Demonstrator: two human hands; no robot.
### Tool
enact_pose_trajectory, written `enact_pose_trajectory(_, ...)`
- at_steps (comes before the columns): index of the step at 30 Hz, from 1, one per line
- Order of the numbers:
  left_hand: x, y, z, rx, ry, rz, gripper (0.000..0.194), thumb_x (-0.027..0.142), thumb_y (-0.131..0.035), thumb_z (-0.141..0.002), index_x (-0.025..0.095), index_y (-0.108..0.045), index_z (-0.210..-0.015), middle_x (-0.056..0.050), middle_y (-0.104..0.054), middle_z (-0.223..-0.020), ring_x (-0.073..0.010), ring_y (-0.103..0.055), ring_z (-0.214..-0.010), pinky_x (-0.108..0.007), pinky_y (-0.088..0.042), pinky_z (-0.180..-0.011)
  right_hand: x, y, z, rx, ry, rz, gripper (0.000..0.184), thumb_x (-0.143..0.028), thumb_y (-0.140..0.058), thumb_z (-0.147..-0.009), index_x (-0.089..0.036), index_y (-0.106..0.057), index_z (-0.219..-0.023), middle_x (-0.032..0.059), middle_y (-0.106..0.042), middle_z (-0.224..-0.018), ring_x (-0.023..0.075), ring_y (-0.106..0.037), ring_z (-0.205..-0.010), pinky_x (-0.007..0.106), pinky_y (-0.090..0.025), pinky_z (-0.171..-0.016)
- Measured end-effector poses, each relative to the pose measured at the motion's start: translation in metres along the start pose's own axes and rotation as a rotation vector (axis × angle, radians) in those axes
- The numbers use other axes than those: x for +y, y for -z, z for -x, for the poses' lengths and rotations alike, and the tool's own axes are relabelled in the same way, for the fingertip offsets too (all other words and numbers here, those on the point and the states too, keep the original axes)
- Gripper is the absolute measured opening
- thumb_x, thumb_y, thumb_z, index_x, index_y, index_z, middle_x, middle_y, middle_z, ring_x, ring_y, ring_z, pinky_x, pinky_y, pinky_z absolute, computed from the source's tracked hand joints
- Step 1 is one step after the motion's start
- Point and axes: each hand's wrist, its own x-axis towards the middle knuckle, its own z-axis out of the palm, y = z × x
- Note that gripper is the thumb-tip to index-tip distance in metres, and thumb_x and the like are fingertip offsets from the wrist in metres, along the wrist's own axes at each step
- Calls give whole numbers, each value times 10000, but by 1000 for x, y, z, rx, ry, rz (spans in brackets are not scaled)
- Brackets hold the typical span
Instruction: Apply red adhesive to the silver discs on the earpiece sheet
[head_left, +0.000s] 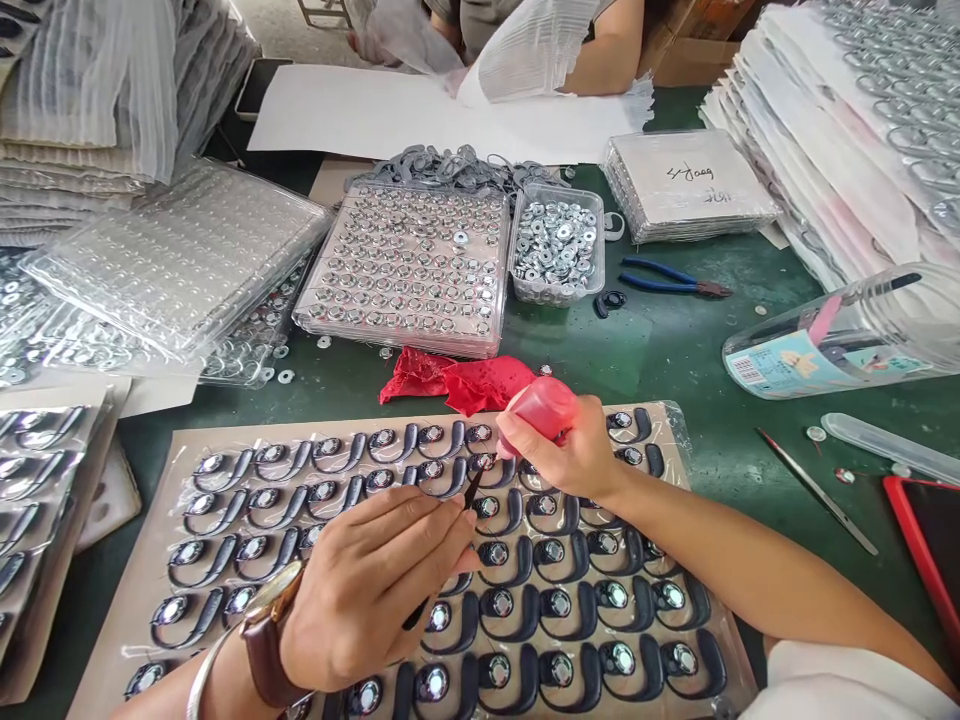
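Observation:
My right hand (574, 455) is wrapped round a translucent red squeeze bottle (546, 408), its tip pointing down at a part in the second row from the back. My left hand (375, 575), with a watch on its wrist, pinches dark tweezers (473, 488) whose points reach that same part. Under both hands lies a brown card sheet (180, 460) under clear plastic. It carries rows of black hook-shaped pieces (577, 555), each with a round silver-faced part. Part of the middle rows is hidden by my hands.
Behind the sheet lie a red cloth (457, 380), a tray of round parts (409, 265), a tub of washers (559, 245) and blue-handled pliers (667, 278). A clear bottle (840, 340) and metal tweezers (817, 490) lie right. Another person's arm (607, 50) is opposite.

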Motion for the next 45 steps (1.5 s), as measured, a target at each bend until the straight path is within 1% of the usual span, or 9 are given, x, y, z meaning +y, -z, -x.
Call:
enact_pose_trajectory(9, -11, 4, 3, 26, 142, 162, 204, 42, -576, -854, 111, -663, -1024, -54, -730, -947, -135, -674, -847, -276, -546, -790, 4, -3, 2, -77, 46, -90, 203, -348, -612, -900, -197, -667, -777, 22, -708, -708, 152, -667, -661, 281, -546, -689)
enact_pose_trajectory(16, -15, 4, -2, 80, 214, 186, 189, 63, -569, -864, 151, -665, -1000, -32, -738, -905, -119, -687, -797, -249, -556, -748, 2, -5, 2, -26, 67, -110, 174, -368, -712, -819, -201, -668, -835, 19, -718, -696, 167, -679, -656, 278, -561, -635)
enact_pose_trajectory(19, -15, 3, 0, 70, 189, 175, 191, 69, -555, -874, 161, -659, -1005, -29, -740, -905, -121, -686, -787, -258, -558, -736, -12, 13, -2, -57, 3, -187, 197, -397, -694, -838, -202, -672, -821, 14, -705, -695, 151, -661, -621, 265, -544, -585)
enact_pose_trajectory(23, -13, 1, 3, 48, 135, 134, 199, 80, -564, -881, 160, -653, -1041, -43, -736, -959, -144, -686, -823, -290, -562, -744, -34, 48, -4, -230, -91, -145, 271, -450, -686, -836, -192, -686, -753, 32, -703, -766, 141, -634, -600, 251, -488, -503)
enact_pose_trajectory(25, -7, 1, 5, 44, 85, 88, 178, 104, -580, -888, 139, -662, -1042, -52, -735, -967, -151, -690, -846, -300, -568, -772, -38, 53, -1, -239, -117, -147, 283, -465, -689, -828, -191, -690, -762, 37, -701, -784, 144, -633, -606, 254, -482, -499)
enact_pose_trajectory(29, 15, 0, 13, 47, -78, -67, 172, 149, -621, -892, 69, -682, -1032, -67, -743, -958, -168, -701, -906, -309, -570, -848, -25, 28, 16, -124, -135, -264, 221, -406, -700, -834, -199, -656, -767, 11, -676, -680, 148, -650, -600, 271, -531, -550)
enact_pose_trajectory(34, 33, -4, 25, 2, -123, -104, 155, 132, -608, -901, 53, -696, -1000, -77, -746, -967, -185, -706, -924, -321, -589, -830, -2, -6, 32, -81, -41, -252, 180, -360, -663, -861, -205, -619, -780, 27, -693, -678, 156, -661, -622, 284, -555, -603)
enact_pose_trajectory(40, 39, -11, 29, 4, -186, -152, 189, 131, -688, -835, 19, -702, -987, -125, -741, -980, -237, -713, -928, -334, -610, -804, 3, -10, 32, -97, 49, -142, 155, -338, -689, -840, -194, -636, -858, 22, -708, -707, 152, -668, -656, 290, -556, -682)
enact_pose_trajectory(45, 45, -19, 32, 24, -228, -183, 231, 152, -758, -774, 9, -707, -949, -141, -743, -947, -258, -715, -925, -331, -615, -796, 1, -10, 31, -103, 132, -37, 167, -357, -688, -839, -196, -662, -802, 19, -718, -705, 153, -679, -683, 283, -552, -729)
